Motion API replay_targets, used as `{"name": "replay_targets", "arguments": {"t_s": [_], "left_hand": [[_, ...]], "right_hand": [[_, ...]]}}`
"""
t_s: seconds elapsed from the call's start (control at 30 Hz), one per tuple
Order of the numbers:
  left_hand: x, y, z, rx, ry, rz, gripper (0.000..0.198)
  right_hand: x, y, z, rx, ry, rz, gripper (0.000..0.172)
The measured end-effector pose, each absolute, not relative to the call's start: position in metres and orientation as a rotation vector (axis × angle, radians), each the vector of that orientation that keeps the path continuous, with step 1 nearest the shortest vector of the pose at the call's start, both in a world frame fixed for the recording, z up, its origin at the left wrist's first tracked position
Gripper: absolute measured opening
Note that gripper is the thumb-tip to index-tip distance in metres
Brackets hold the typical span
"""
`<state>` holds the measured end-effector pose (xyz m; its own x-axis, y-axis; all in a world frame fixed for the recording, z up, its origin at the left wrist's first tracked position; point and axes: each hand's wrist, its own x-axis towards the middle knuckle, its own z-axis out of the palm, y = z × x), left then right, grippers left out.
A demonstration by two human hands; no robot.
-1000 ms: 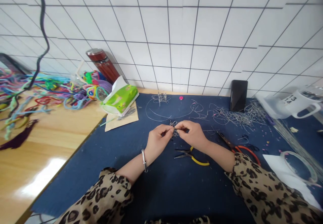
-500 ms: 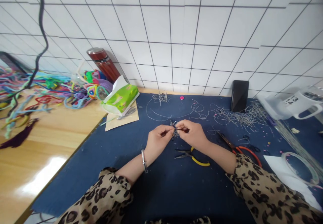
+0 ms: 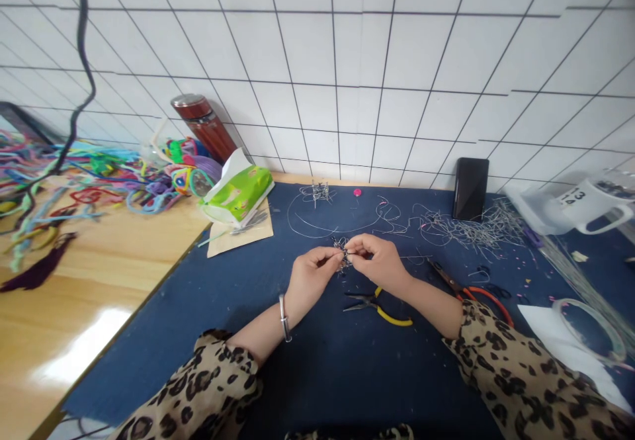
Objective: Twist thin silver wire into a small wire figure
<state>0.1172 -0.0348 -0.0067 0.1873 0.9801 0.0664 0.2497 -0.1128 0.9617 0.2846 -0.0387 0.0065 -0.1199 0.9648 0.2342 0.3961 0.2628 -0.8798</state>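
Note:
Both hands meet over the dark blue mat [image 3: 297, 374], pinching at a small tangle of twisted metal wire [image 3: 342, 244]. My left hand [image 3: 311, 274], with a silver bangle at the wrist, has thumb and forefinger closed on the wire piece from the left. From the right, my right hand [image 3: 380, 263] closes its thumb and fingers on the same piece. The fingertips cover much of it, so its exact shape is hidden. Just below the hands lie pliers with yellow handles [image 3: 380, 309], apart from them. A similar wire piece [image 3: 320, 190] stands farther back.
Scissors with orange handles [image 3: 491, 294] lie beside my right forearm. Loose wires [image 3: 461, 228] spread near a black phone [image 3: 471, 188] against the wall. A white mug [image 3: 598, 202] stands at right; a green tissue pack [image 3: 239, 195] and red-brown flask [image 3: 206, 126] are at left.
Both hands stay in nearly the same place on the wire piece. Only the fingertips of the right hand have shifted very slightly.

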Motion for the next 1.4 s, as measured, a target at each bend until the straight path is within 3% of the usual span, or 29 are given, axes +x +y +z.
{"name": "replay_targets", "arguments": {"t_s": [0.4,1.03,1.4], "left_hand": [[0.122,-0.036,-0.007,1.178,1.111,0.984,0.019],[0.122,-0.042,-0.009,1.233,1.102,1.046,0.017],[0.115,-0.045,0.005,1.845,1.217,1.18,0.008]], "right_hand": [[0.285,-0.038,0.002,-1.188,-1.757,0.82,0.024],[0.288,-0.038,0.014,-1.178,-1.816,0.83,0.016],[0.283,-0.042,0.013,-1.152,-1.824,0.679,0.016]]}}
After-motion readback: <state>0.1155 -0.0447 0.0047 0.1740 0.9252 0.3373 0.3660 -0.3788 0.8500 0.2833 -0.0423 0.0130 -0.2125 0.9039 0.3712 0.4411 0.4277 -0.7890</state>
